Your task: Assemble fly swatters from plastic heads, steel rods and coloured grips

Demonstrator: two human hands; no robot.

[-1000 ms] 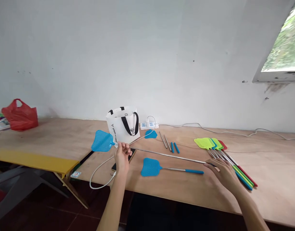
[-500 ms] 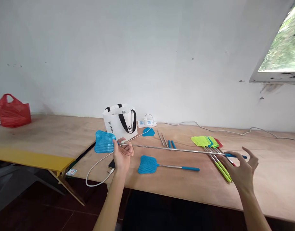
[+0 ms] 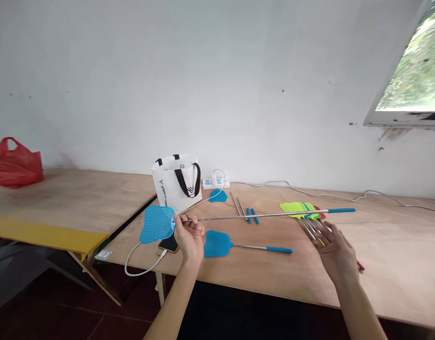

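Blue handle [image 3: 341, 210]: had risen in view since half a second before and stood beyond the right grip [image 3: 336, 255], which had dropped below it.
Front edge: ran on the wearer's side of both grips, with both forearms reaching over it.
Left edge: lay left of the left grip [image 3: 189, 241]; a narrow dark gap parted the desk [image 3: 390, 250] from a second desk [image 3: 79, 198].
Room: wooden surface stretched rightward from the right grip, and a strip of it ran between the grips along the front edge.
Back limit: the wall [image 3: 238, 104] rose well beyond both grips.
Left pose: palm turned up, thumb and fingers pinching the held swatter [image 3: 274, 215] by its shaft, close to the blue mesh head [image 3: 156, 225].
Right pose: released, palm up, fingers loosely bent before the bundled swatters [image 3: 297, 208]; whether they touched could not be told.
Held swatter: stretched from the left grip rightward, tilting slightly up in view, past the right grip.
Second swatter [image 3: 217, 244]: lay on the desk between the grips.
Phone [image 3: 169, 243]: lay just left of the left grip.
White bag [image 3: 174, 189]: stood beyond the left grip.
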